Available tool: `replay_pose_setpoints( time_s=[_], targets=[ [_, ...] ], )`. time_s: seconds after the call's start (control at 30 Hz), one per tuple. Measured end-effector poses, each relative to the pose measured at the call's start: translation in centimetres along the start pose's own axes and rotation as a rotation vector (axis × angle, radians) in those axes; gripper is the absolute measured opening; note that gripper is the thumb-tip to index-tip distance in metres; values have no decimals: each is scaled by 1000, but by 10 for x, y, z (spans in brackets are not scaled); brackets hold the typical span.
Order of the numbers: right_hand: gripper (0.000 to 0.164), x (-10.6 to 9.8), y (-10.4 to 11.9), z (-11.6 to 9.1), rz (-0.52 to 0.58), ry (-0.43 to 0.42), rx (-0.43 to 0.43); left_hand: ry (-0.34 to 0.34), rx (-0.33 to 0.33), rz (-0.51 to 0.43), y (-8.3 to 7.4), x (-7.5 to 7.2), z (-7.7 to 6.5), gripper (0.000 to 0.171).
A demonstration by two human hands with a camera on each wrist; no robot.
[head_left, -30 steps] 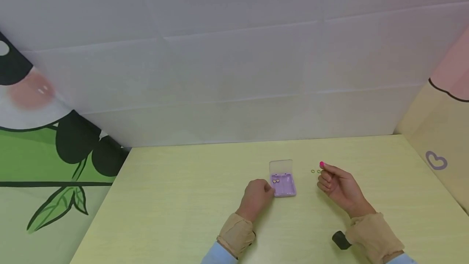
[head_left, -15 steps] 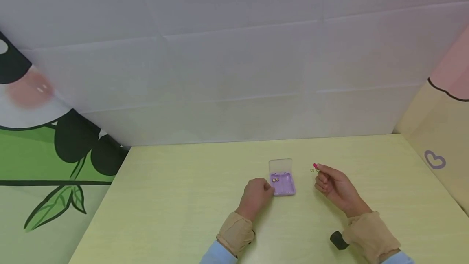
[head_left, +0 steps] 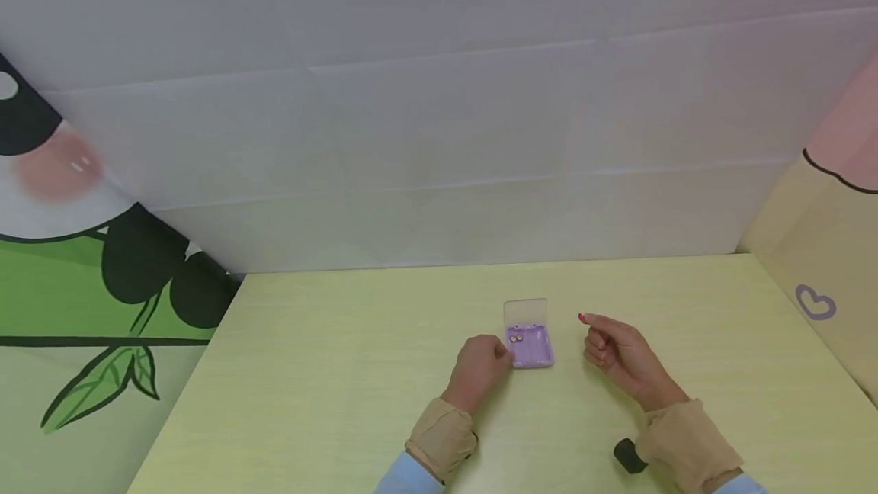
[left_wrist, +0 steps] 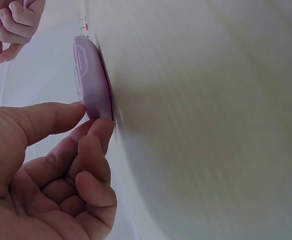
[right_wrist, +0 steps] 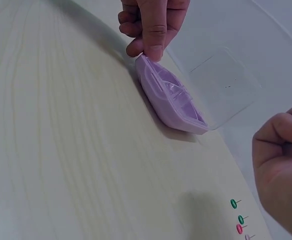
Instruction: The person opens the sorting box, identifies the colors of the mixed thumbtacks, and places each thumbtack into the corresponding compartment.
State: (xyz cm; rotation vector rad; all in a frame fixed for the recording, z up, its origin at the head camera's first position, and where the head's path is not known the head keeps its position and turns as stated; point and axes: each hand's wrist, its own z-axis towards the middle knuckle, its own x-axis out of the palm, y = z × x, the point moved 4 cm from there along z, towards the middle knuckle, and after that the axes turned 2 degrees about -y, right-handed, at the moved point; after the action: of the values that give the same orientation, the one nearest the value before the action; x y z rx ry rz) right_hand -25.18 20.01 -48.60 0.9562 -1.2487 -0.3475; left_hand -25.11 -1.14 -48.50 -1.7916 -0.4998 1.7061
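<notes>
The left hand (head_left: 478, 372) pinches the near-left corner of the purple box (head_left: 533, 357) between thumb and index finger; the box rests on the table (head_left: 329, 387), its clear lid (right_wrist: 223, 87) tilted back on the far side. The right hand (head_left: 627, 357), fingers curled, grips a small pink piece (head_left: 581, 317) at the fingertips, raised above the table to the box's right. Green pins (right_wrist: 233, 203) lie below that hand.

Muted, diffuse light washes over the purple box (head_left: 531, 355), faint, soft-edged shadows falling beside the left hand (head_left: 478, 372) and right hand (head_left: 627, 363) that flank it. The left wrist view blurs the grain of the table (left_wrist: 211, 150) right of the box; in the right wrist view, a smudgy shadow spreads below it
</notes>
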Motion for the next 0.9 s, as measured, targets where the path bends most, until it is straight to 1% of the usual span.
replay_pose_setpoints(
  time_s=[0.23,0.47,0.63,0.73,0.9],
  targets=[
    [48,2,-6,2,-37,-28,14,-4,4,-4,1,1,0,15],
    [51,5,-11,5,-61,-9,7,-10,18,4,1,1,1,16],
    [51,7,-14,6,-64,-19,5,-8,11,3,1,2,1,16],
    [49,6,-15,6,-87,-55,16,-2,2,4,1,2,1,16],
    [45,5,-17,7,-171,-136,46,5,-10,5,2,2,1,16]
  ],
)
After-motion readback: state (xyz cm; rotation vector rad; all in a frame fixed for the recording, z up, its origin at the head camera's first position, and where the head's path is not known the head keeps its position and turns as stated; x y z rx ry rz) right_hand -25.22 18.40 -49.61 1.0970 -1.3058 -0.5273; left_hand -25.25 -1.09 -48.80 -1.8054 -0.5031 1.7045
